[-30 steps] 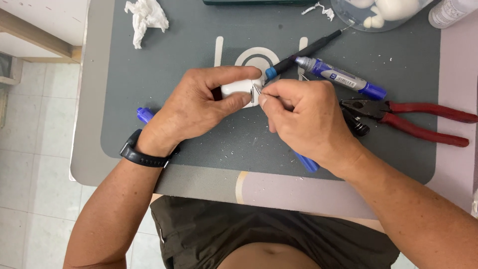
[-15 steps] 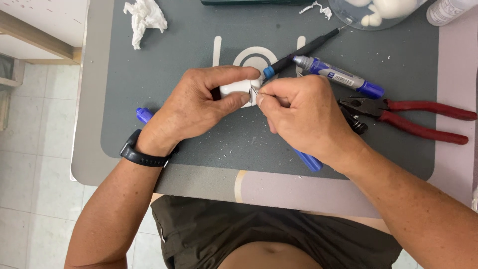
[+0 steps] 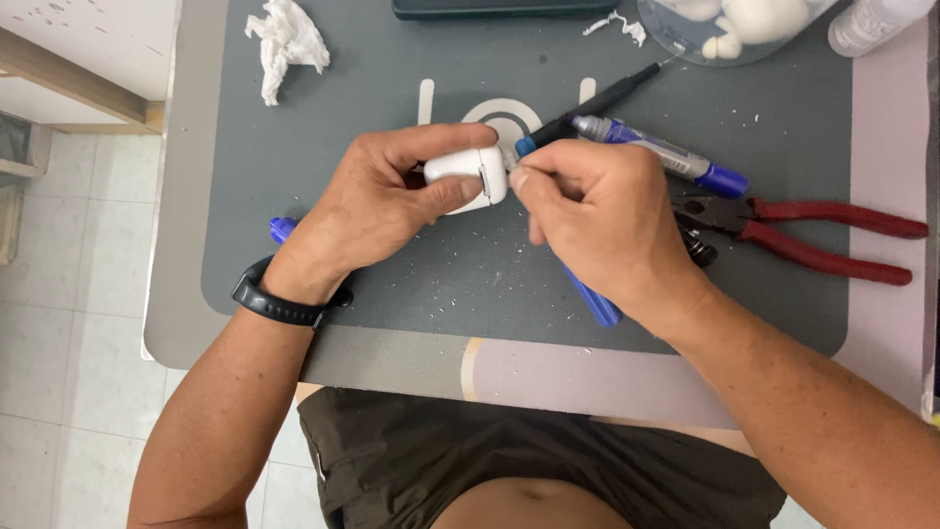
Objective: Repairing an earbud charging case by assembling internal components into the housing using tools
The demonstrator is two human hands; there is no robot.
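Work looks mid-way — left hand [image 3: 377,201] grips the small white case [image 3: 468,176], right hand [image 3: 602,220] fingers pinched closed at its seam, red pliers [image 3: 813,235] idle to the case's right.

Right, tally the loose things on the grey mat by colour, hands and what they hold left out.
White: 2, the crumpled tissue and the small scrap
Blue: 2, the marker pen and the cap
Red: 1, the pliers
Black: 1, the thin tool
Total: 6

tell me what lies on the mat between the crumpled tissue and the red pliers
In the head view, both hands sit there: the left hand holds a small white case and the right hand works at it, between tissue and pliers.
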